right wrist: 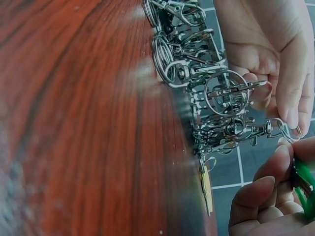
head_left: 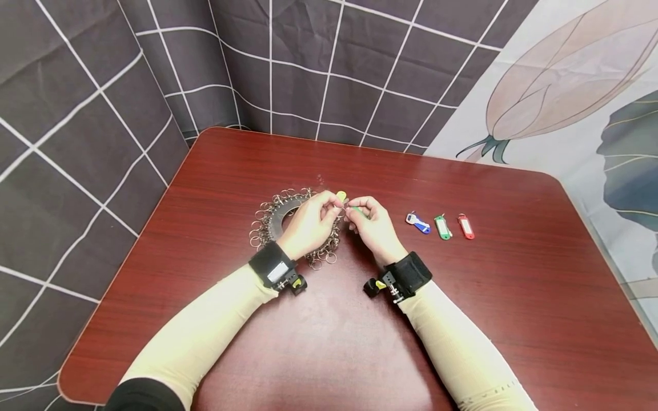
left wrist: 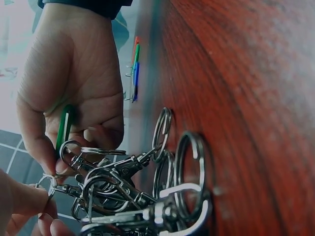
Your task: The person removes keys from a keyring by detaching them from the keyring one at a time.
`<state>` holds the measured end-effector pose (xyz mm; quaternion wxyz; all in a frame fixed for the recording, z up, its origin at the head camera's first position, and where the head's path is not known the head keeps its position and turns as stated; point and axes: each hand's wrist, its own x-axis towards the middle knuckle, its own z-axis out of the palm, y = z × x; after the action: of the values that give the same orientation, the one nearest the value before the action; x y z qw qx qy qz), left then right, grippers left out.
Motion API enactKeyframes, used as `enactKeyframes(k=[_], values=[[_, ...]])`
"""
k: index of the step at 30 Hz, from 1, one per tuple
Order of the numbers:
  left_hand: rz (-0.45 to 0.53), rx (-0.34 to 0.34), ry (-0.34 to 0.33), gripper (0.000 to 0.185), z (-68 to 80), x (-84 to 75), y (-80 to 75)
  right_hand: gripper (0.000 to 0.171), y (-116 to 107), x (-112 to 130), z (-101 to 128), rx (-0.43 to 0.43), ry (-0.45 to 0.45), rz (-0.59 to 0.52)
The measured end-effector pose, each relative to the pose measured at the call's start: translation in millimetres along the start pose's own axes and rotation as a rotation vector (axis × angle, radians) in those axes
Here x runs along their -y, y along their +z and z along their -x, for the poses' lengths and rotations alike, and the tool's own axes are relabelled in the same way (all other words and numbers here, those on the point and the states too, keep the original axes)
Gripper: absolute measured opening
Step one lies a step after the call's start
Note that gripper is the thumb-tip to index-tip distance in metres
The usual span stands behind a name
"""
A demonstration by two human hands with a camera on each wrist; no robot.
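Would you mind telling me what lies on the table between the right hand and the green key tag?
A blue key tag lies between the right hand and the green key tag, seen in the head view.

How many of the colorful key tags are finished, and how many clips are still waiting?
Three tags, blue, green and red, lie set aside with rings on. The right hand holds another green tag; the left hand pinches a clip. A big clip pile remains.

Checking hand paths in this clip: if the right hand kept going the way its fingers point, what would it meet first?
The right hand points up-left, gripping a green tag. It would most likely meet the left hand fingertips and the clasp they pinch, almost touching already; depth is uncertain.
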<state>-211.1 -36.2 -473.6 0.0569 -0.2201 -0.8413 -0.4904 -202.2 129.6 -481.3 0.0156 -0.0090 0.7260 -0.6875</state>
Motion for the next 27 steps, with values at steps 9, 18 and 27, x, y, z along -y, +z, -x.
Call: enactKeyframes(k=[9,18,27], values=[[-0.072,0.046,-0.026,0.011,2.0,-1.1,-1.0,0.014,-0.1,-2.1,-0.3,-0.001,-0.025,-0.002],[-0.004,0.002,-0.033,0.014,1.6,0.4,-0.6,0.014,-0.5,-1.8,0.1,0.007,-0.004,-0.008],[0.002,-0.005,-0.024,0.015,0.8,0.4,-0.6,0.013,-0.7,-3.6,-1.2,0.031,0.001,0.007]])
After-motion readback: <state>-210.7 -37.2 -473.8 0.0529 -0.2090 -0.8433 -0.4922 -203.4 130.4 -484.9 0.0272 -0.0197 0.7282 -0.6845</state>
